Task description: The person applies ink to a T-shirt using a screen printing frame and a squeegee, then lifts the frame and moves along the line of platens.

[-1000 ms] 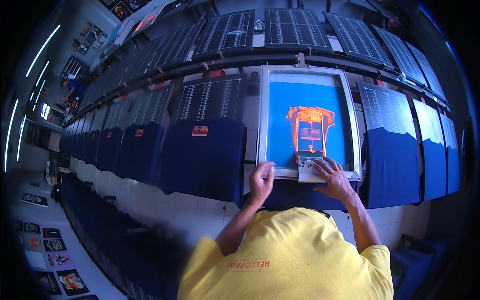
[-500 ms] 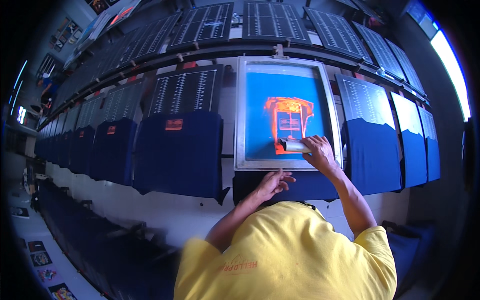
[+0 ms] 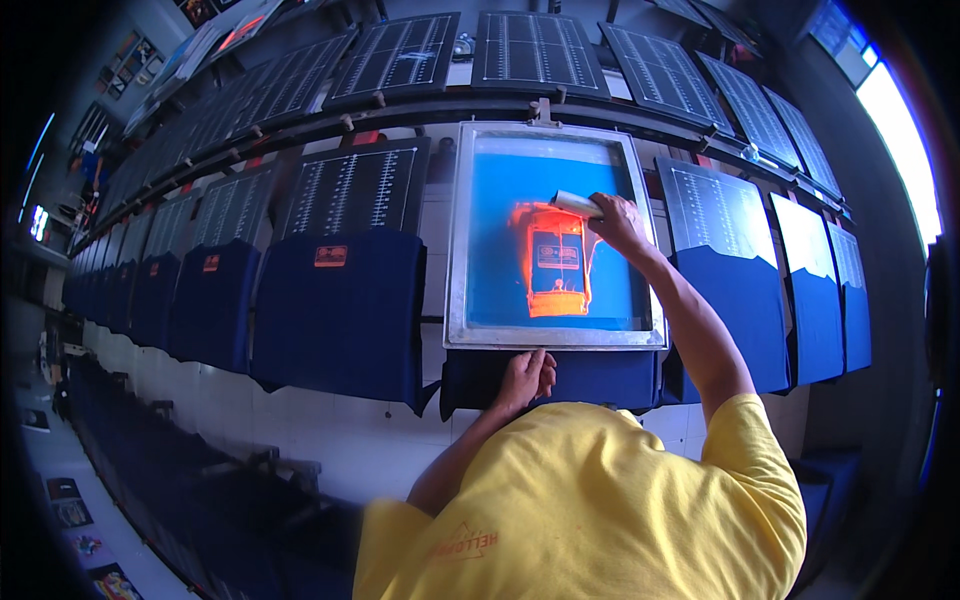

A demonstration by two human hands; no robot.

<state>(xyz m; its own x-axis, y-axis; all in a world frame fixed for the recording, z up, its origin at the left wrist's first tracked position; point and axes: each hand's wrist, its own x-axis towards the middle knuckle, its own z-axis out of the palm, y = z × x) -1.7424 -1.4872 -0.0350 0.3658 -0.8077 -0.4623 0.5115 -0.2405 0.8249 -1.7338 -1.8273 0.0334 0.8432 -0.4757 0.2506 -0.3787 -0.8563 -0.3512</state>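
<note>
Head view, right hand (image 3: 622,222) gripping squeegee (image 3: 574,203), now farther up screen (image 3: 495,245); left hand (image 3: 525,380) curled, hold unclear

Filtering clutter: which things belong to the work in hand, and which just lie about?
In use:
squeegee, gripped by the right hand
framed screen, left hand at its near edge
orange ink on it
dark blue cloth partly under it

Merely around:
picture sheets, lower left
black boards, far row
</note>
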